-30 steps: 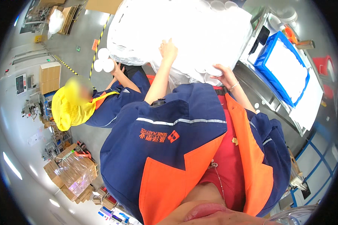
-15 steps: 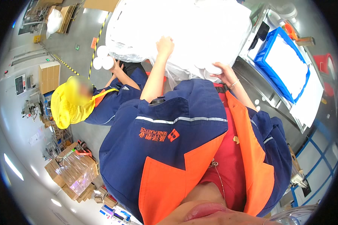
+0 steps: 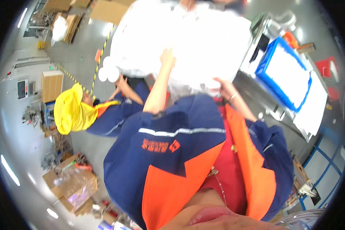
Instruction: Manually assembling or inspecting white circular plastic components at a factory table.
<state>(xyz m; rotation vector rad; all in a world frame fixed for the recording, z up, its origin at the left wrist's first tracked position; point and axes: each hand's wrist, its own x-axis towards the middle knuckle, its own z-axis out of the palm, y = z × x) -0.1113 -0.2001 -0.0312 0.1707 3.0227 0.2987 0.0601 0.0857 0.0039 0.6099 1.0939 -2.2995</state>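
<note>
A large white heap lined with clear plastic film point(image 3: 142, 69) lies in front of me, so bright that its single pieces blur together. My left hand point(image 3: 168, 59) reaches over it, fingers bunched; what they hold, if anything, is lost in the glare. At the heap's near right edge my right hand point(image 3: 227, 89) has its fingers closed on a white round plastic piece point(image 3: 212, 84), which is blurred. To my left, a co-worker's hand point(image 3: 121, 83) is at several white round pieces point(image 3: 111, 74).
A co-worker in a yellow hood point(image 3: 68, 111) is close on my left; another person point(image 3: 188, 4) is at the far edge. On the right, a blue crate point(image 3: 266, 63) with white contents stands on a metal table point(image 3: 243, 86). Stacked cartons point(image 3: 71, 186) stand at lower left.
The view has shifted, and the heap and both my hands appear lower. My right hand stays at the white round piece. A person has come into view at the far edge.
</note>
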